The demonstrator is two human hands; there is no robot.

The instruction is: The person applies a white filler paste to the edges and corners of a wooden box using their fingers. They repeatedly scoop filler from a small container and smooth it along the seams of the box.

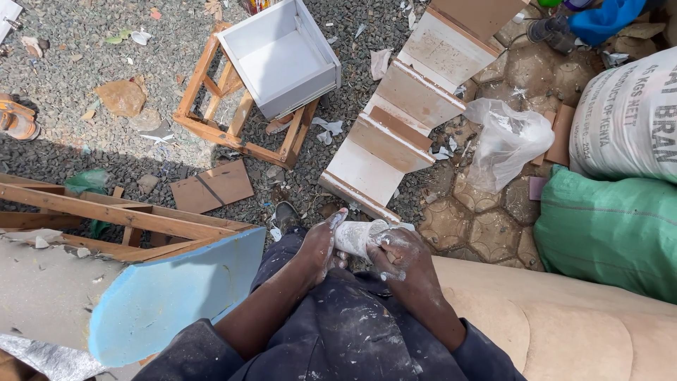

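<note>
Both my hands meet over my lap around a small white, dust-covered block or wad (pixel 356 238). My left hand (pixel 319 247) grips its left end, fingers curled over it. My right hand (pixel 403 257), smeared with white paste, holds its right end with the fingertips on top. I wear dark, paint-spattered work clothes (pixel 338 324), and one dark shoe (pixel 285 215) shows on the gravel just past my knees.
A blue-painted curved board (pixel 169 296) lies at my left over a wooden frame (pixel 106 212). Ahead stand a white drawer box (pixel 278 56) on a wooden stool frame and white stepped panels (pixel 395 127). Right: clear plastic bag (pixel 504 137), white and green sacks (pixel 606 233), beige padded piece (pixel 564 317).
</note>
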